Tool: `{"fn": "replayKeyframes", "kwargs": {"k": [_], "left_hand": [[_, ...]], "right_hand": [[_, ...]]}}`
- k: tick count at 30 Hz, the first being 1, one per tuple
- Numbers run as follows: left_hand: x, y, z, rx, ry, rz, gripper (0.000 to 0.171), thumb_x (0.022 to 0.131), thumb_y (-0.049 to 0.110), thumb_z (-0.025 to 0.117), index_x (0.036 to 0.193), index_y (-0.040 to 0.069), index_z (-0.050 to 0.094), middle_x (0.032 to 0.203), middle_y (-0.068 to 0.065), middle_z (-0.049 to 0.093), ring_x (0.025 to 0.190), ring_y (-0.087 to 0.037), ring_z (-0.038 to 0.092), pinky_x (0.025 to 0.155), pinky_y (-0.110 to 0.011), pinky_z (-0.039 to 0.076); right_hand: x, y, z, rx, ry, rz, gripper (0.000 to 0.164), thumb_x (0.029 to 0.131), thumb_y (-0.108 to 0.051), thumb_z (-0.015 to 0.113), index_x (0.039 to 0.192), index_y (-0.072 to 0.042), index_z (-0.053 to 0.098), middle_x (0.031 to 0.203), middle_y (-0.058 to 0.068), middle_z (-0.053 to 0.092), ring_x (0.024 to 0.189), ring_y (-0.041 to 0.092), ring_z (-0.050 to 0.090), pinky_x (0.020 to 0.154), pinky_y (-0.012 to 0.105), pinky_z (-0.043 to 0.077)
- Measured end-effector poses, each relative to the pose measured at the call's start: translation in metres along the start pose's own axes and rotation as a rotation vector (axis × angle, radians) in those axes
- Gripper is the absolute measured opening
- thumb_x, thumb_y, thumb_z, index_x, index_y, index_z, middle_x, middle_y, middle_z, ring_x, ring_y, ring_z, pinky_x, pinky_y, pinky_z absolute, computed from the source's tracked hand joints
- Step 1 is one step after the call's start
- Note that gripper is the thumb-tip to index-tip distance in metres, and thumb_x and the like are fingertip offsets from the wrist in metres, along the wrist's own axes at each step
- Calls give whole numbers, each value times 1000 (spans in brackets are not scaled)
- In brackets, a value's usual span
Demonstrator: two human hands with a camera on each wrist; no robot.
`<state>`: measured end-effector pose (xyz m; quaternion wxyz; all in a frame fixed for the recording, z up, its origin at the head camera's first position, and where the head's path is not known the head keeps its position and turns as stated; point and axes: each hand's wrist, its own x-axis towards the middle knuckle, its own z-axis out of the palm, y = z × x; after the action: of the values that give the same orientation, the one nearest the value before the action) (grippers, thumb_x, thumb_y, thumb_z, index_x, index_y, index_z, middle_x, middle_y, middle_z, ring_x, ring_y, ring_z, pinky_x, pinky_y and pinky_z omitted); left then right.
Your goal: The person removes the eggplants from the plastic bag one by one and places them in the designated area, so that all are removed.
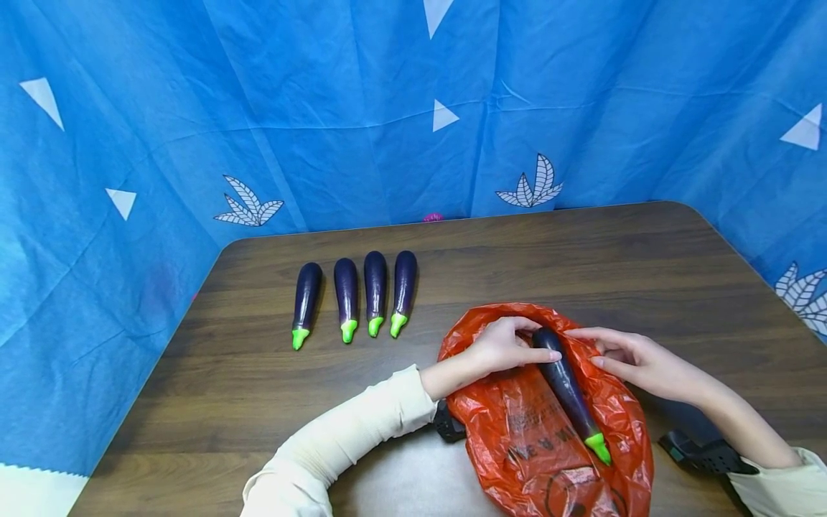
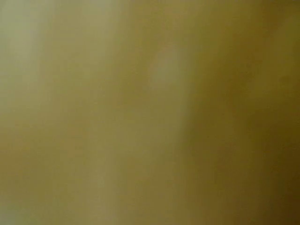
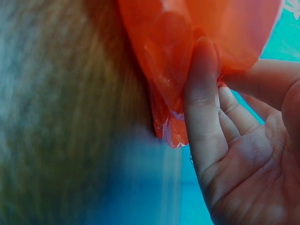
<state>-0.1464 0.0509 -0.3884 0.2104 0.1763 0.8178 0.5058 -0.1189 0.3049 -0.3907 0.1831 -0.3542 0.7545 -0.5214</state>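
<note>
A dark purple eggplant (image 1: 568, 391) with a bright green stem lies slanted over the opening of a crumpled red plastic bag (image 1: 481, 323). My left hand (image 1: 500, 348) grips its blunt far end, the thumb across the top. At the bag's right side, my right hand (image 1: 636, 362) pinches the rim between thumb and finger; in the right wrist view the red plastic (image 3: 168, 61) is gathered at the fingertips. Dark printing shows on the bag's near part. The left wrist view is only a brown blur.
Several more eggplants (image 1: 345, 291) lie in a row on the wooden table (image 1: 258, 431), left of the bag, stems toward me. A blue patterned cloth (image 1: 362, 108) hangs behind the table. Black wrist straps (image 1: 704, 454) sit on both forearms.
</note>
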Motion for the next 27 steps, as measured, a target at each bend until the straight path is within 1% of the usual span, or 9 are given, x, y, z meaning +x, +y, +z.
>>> {"fn": "replayKeyframes", "kwargs": {"k": [2, 5, 9, 11, 14, 18, 21, 27], "left_hand": [[0, -1, 0, -30, 4, -2, 53, 78, 26, 78, 122, 2, 59, 84, 5, 61, 70, -6, 57, 64, -18, 48], [0, -3, 0, -107, 3, -16, 52, 78, 21, 78, 122, 2, 59, 96, 5, 61, 80, -5, 58, 72, -19, 49], [-1, -4, -1, -198, -16, -28, 51, 79, 16, 77, 123, 3, 57, 103, 3, 59, 85, -6, 59, 75, -20, 49], [-2, -5, -1, -229, -23, -28, 49, 79, 14, 77, 123, 4, 57, 103, 4, 58, 85, -7, 59, 76, -21, 49], [-3, -5, -2, -257, -15, -25, 48, 79, 13, 76, 122, 5, 58, 103, 5, 57, 85, -6, 58, 76, -21, 49], [-5, -5, -2, -258, 7, 6, 46, 79, 13, 77, 121, 8, 59, 102, 7, 56, 86, -5, 57, 77, -20, 48], [-7, -5, -3, -263, 7, 37, 46, 79, 12, 77, 121, 9, 58, 102, 8, 57, 87, -5, 58, 77, -20, 48], [-12, -3, -6, -339, -8, 71, 45, 79, 8, 76, 119, 9, 56, 98, 6, 58, 83, -7, 63, 74, -22, 51]], "right_hand": [[0, 0, 0, -3, 4, 7, 44, 98, 6, 41, 140, 2, 34, 103, 4, 59, 87, 20, 64, 61, 39, 55], [1, 0, 1, -15, 11, 11, 43, 98, 5, 41, 140, 1, 35, 103, 5, 59, 86, 20, 64, 61, 39, 55], [1, 0, 1, -24, 13, 5, 44, 97, 6, 43, 140, 2, 35, 100, 5, 59, 85, 20, 64, 61, 38, 55], [1, 0, 0, -18, 9, 2, 44, 97, 6, 43, 140, 2, 35, 100, 5, 59, 84, 21, 64, 61, 38, 55], [1, 1, 0, -12, 2, -4, 45, 97, 7, 42, 140, 2, 34, 99, 5, 59, 84, 21, 64, 61, 38, 55], [0, 2, 0, -13, -4, -11, 45, 97, 7, 41, 141, 1, 34, 97, 5, 58, 83, 21, 64, 61, 37, 55], [0, 2, 0, -14, -5, -12, 45, 97, 7, 41, 141, 0, 34, 96, 5, 57, 82, 21, 64, 62, 37, 55], [0, 3, -1, -3, -7, -16, 45, 97, 8, 40, 141, 1, 34, 97, 5, 58, 83, 21, 64, 61, 38, 55]]}}
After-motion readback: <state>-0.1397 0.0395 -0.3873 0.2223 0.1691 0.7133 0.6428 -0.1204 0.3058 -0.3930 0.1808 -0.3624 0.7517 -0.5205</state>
